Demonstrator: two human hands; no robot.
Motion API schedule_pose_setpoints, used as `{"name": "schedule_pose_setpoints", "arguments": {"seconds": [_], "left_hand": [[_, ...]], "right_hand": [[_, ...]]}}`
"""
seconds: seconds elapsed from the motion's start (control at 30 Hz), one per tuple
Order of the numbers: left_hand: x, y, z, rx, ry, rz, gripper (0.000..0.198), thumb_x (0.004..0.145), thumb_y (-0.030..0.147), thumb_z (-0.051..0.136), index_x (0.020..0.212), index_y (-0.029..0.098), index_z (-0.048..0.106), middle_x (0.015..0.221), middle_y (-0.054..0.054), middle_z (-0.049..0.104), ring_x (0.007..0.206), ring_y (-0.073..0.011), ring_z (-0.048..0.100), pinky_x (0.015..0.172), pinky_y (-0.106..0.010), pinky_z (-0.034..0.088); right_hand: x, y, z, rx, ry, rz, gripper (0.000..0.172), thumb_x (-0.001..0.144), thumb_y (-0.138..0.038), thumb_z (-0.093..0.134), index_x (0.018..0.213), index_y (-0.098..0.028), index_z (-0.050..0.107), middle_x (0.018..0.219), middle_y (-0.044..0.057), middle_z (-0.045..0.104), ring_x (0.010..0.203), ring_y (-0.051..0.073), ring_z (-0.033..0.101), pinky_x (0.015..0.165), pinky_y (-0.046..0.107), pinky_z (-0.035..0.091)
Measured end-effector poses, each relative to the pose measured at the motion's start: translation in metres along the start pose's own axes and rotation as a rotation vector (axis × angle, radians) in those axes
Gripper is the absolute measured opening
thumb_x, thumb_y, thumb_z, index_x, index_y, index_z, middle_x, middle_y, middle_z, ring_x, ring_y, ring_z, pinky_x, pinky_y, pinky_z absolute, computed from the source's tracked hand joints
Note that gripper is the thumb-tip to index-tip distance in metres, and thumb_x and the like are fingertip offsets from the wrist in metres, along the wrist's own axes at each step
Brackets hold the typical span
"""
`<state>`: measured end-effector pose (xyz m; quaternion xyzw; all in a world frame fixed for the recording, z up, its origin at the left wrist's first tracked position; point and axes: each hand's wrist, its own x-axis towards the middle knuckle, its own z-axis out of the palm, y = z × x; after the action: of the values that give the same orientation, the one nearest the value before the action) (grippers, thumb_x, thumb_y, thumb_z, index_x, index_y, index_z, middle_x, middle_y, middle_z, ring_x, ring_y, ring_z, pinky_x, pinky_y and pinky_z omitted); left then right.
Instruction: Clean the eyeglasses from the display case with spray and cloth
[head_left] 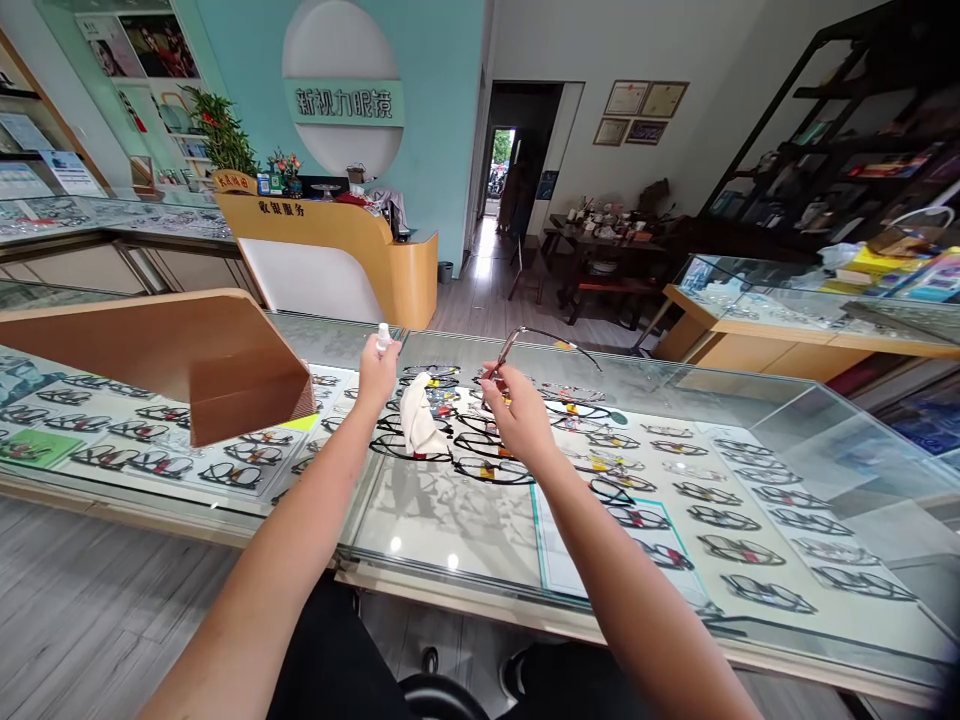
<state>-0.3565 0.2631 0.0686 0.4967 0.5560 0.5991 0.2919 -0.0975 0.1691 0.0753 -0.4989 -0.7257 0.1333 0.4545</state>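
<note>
Nearest, below both hands, are the person's dark-clothed legs at the front edge of the glass-topped worktop. A bare pale stretch of it lies on the near side of the hands, with a teal-edged sheet to the right, partly behind the right forearm. A little farther, between the hands and slightly nearer than them, a crumpled cream cloth lies over some of the dark frames grouped there.

The left hand is curled around a small white-topped bottle, its top showing above the fingers. The right hand pinches a pair of eyeglasses between thumb and fingers; they are raised above the grouped frames, just beyond the fingertips, one thin temple reaching out to the right. The two hands are apart, the cloth below the gap.

To the left of the left hand, well apart from it, a brown board stands tilted. Rows of more eyeglasses spread to the right of the right hand.

Beyond the left hand is a yellow-and-white reception desk; beyond the right hand, a dark doorway and framed certificates on the wall.
</note>
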Motion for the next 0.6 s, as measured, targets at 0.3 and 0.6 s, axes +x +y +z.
{"name": "schedule_pose_setpoints", "arguments": {"seconds": [0.3, 0.6], "left_hand": [[-0.053, 0.050, 0.011, -0.586, -0.885, -0.345, 0.086, 0.079, 0.108, 0.051, 0.066, 0.023, 0.050, 0.056, 0.003, 0.038, 0.048, -0.0122, 0.036, 0.037, -0.021, 0.022], [-0.061, 0.037, 0.024, -0.404, -0.659, -0.092, 0.067, 0.087, 0.086, 0.061, 0.070, 0.021, 0.063, 0.061, -0.001, 0.056, 0.054, -0.0157, 0.056, 0.052, -0.029, 0.040]], "right_hand": [[0.001, -0.008, -0.004, 0.477, -0.253, 0.039, 0.046, 0.112, -0.061, 0.055, 0.131, -0.023, 0.073, 0.118, 0.010, 0.078, 0.098, 0.024, 0.068, 0.091, 0.040, 0.053], [-0.001, -0.021, -0.008, 0.730, -0.414, 0.091, 0.053, 0.102, -0.072, 0.070, 0.121, -0.023, 0.078, 0.109, 0.006, 0.075, 0.092, 0.021, 0.064, 0.090, 0.039, 0.055]]}}
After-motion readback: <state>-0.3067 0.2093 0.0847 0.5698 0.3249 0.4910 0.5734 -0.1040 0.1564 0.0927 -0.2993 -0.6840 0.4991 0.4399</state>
